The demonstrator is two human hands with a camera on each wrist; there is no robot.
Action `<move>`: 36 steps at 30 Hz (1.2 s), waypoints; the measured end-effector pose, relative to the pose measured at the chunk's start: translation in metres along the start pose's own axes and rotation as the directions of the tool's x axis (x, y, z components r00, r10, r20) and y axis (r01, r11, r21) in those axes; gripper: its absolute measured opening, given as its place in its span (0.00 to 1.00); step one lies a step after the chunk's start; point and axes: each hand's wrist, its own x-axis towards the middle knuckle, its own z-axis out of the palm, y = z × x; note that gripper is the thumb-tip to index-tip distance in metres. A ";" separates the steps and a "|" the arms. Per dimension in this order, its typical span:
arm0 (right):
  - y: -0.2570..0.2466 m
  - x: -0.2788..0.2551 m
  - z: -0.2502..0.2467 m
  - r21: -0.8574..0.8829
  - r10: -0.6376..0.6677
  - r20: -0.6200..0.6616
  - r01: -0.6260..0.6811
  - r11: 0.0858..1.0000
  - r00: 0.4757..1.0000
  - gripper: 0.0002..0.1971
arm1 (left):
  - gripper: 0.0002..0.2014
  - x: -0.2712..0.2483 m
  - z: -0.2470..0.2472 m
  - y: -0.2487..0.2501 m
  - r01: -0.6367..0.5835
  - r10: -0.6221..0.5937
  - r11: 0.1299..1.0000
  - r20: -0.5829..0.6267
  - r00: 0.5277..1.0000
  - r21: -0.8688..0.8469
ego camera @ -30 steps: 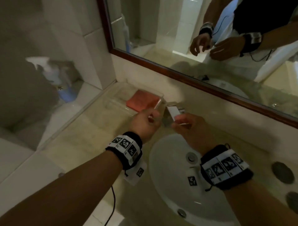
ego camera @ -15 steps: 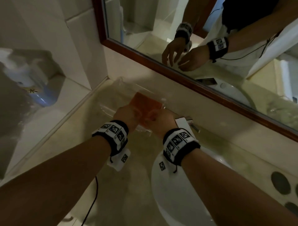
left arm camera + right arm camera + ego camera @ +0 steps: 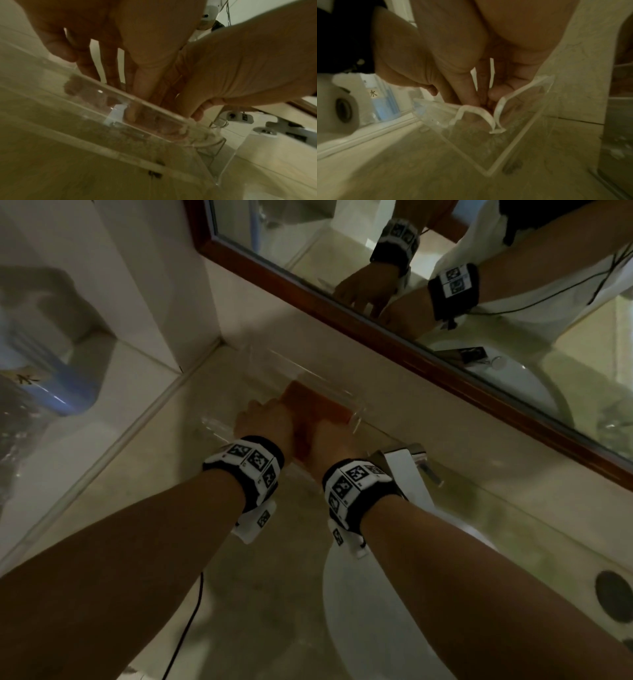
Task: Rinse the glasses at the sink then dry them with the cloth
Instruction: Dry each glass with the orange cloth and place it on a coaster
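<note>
Where the clear tray [image 3: 329, 386] holds the orange cloth [image 3: 317, 405], both hands' fingers [image 3: 109, 70] reach in, grip unclear.

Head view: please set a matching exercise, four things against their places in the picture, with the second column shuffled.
1 cloth
2 sink
3 mirror
4 blue bottle

A far left
B on the wall, top right
C in the clear tray
D lower right, partly under the right forearm

Pairs: 1-C, 2-D, 3-B, 4-A
</note>
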 end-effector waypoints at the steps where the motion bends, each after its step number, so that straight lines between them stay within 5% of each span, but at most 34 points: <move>1: 0.000 0.001 0.001 -0.007 0.006 -0.021 -0.006 1.000 1.000 0.10 | 0.11 0.002 0.001 0.000 0.012 -0.011 1.000 -0.004 1.000 0.022; 8: 0.002 -0.005 0.000 -0.025 -0.014 -0.058 0.013 1.000 0.998 0.08 | 0.11 0.001 0.004 0.000 -0.001 0.001 0.999 -0.012 1.000 0.046; 13: 0.003 -0.015 -0.012 0.018 -0.041 -0.124 0.044 0.999 0.991 0.20 | 0.11 -0.015 -0.012 0.001 -0.035 0.024 0.986 -0.071 0.997 -0.163; 17: 0.009 -0.050 -0.039 0.200 0.013 -0.268 0.043 0.979 0.963 0.09 | 0.03 -0.040 -0.038 0.013 -0.202 0.142 0.884 -0.170 0.975 -0.423; 20: 0.021 -0.089 -0.062 0.371 0.029 -0.406 0.136 0.919 0.914 0.04 | 0.04 -0.067 -0.057 0.030 -0.370 0.255 0.725 -0.272 0.928 -0.581; 23: 0.041 -0.122 -0.074 0.479 0.065 -0.521 0.228 0.848 0.851 0.02 | 0.10 -0.095 -0.070 0.051 -0.403 0.352 0.524 -0.240 0.904 -0.750; 25: 0.059 -0.145 -0.080 0.515 0.094 -0.578 0.273 0.813 0.810 0.03 | 0.15 -0.109 -0.073 0.066 -0.430 0.424 0.499 -0.221 0.878 -0.752; 29: 0.095 -0.202 -0.092 0.518 0.124 -0.646 0.313 0.797 0.753 0.05 | 0.06 -0.136 -0.072 0.107 -0.570 0.536 0.495 -0.286 0.794 -0.655; 31: 0.114 -0.235 -0.094 0.556 0.149 -0.642 0.322 0.767 0.752 0.03 | 0.10 -0.152 -0.071 0.133 -0.642 0.581 0.494 -0.327 0.746 -0.587; 36: 0.177 -0.314 -0.087 0.602 0.176 -0.602 0.298 0.741 0.779 0.29 | 0.16 -0.204 -0.060 0.201 -0.694 0.705 0.364 -0.303 0.641 -0.622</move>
